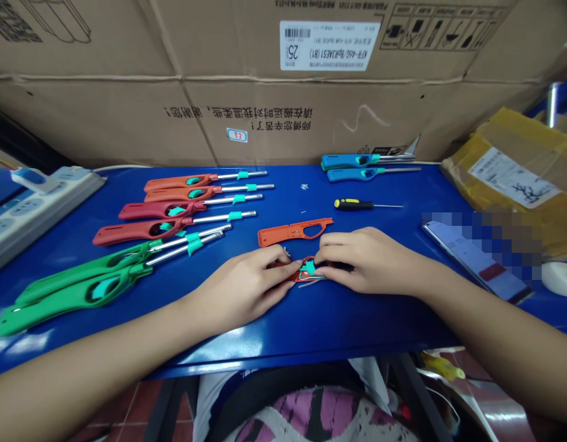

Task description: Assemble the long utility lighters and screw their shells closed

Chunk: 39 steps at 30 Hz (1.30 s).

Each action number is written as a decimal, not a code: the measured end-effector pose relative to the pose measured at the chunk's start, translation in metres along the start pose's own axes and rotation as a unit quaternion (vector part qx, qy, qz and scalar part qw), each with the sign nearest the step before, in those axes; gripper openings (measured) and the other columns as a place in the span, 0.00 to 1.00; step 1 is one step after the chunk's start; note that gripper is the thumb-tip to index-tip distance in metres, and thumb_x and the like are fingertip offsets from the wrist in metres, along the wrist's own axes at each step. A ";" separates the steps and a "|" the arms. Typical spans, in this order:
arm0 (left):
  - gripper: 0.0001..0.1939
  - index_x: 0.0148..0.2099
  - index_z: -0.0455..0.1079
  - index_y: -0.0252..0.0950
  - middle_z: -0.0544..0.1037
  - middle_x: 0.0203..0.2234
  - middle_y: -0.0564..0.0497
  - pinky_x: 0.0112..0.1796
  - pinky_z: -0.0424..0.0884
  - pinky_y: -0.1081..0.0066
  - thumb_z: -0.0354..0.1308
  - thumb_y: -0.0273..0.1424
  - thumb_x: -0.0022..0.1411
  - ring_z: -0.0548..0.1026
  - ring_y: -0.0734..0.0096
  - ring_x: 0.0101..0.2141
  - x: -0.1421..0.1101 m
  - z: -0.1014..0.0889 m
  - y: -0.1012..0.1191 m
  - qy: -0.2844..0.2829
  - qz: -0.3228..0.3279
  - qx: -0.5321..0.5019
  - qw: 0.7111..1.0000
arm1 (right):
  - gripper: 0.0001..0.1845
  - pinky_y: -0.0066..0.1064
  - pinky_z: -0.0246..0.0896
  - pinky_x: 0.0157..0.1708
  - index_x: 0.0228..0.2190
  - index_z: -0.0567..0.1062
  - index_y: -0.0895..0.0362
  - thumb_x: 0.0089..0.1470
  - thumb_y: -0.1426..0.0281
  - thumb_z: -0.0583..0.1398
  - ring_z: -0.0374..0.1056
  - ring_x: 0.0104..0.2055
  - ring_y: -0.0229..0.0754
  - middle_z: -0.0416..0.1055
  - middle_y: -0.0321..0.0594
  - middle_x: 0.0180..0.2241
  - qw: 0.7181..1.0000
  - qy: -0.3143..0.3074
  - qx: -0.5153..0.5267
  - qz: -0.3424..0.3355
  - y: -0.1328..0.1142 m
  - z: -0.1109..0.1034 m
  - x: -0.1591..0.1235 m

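Both hands meet over an opened orange lighter half (302, 274) with a teal trigger (309, 267) and thin wires inside. My left hand (250, 279) grips its left end, fingers closed. On the right end, the fingertips of my right hand (357, 261) are pinched at the trigger area, hiding part of the lighter. Just beyond my hands lies the other orange shell half (287, 234), inner side up. A screwdriver (354, 204) with a yellow and black handle rests behind my right hand. Tiny white pieces (304, 186) lie on the blue table (246, 344).
Orange lighters (172, 194), red lighters (126, 233) and green lighters (71, 296) lie at left beside a power strip (39, 199). Blue lighters (352, 175) are at the back. A phone (472, 258), tape roll (559, 279) and yellow-taped box (518, 178) stand right; cardboard (246, 98) walls the rear.
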<state>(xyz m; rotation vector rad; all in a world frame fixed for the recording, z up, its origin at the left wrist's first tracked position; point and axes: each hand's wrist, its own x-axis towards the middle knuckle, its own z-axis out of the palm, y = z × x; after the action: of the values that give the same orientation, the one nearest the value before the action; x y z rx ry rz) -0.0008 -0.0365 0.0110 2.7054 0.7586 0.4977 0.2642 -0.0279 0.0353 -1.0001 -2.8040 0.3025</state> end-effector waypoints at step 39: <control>0.20 0.63 0.68 0.37 0.75 0.44 0.45 0.41 0.79 0.65 0.52 0.29 0.72 0.78 0.65 0.41 -0.006 -0.001 0.007 0.003 -0.003 0.030 1.000 | 0.08 0.30 0.53 0.32 0.35 0.74 0.55 0.66 0.67 0.57 0.66 0.33 0.37 0.73 0.38 0.36 0.998 0.006 0.068 0.011 -0.002 -0.015 -0.006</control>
<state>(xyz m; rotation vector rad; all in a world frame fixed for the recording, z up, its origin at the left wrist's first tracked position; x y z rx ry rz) -0.0029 -0.0455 0.0133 2.7573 0.7955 0.4883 0.2710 -0.0310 0.0499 -0.9990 -2.7222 0.4806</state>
